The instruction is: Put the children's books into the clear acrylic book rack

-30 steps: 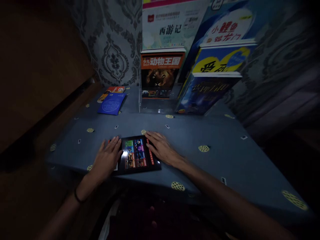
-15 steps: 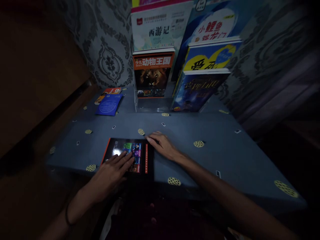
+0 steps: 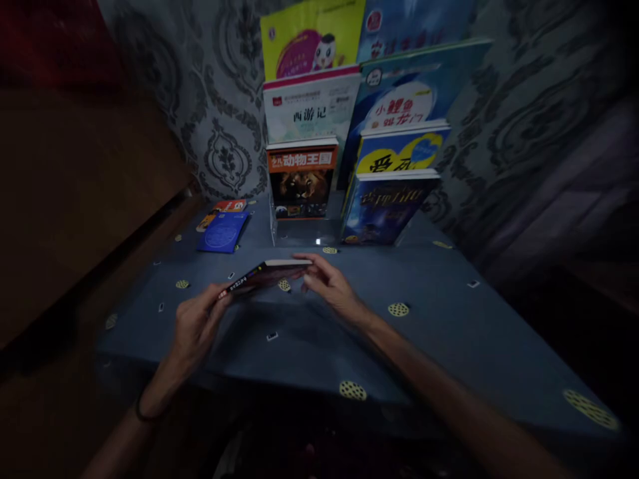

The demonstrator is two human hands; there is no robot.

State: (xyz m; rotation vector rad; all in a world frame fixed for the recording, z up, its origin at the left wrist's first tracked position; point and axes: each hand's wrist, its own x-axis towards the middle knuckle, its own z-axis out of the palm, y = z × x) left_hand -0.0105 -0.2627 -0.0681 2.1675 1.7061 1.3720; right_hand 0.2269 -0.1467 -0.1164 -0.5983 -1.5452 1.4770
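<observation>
A thin black book is held tilted above the table, its spine toward my left side and its page edges facing away. My left hand pinches the spine end, and a dark band circles that wrist. With fingers and thumb, my right hand grips the book's far right corner. The covers are seen nearly edge-on, so their pictures cannot be read.
A clear stand behind holds several upright books, among them a lion-cover book and a dark blue book. A blue booklet lies over an orange one at the back left. Patterned cloth covers the table.
The book lay flat on the table under my left hand; now it is lifted and tilted between both hands. The view has tipped upward, showing more of the upper books.
</observation>
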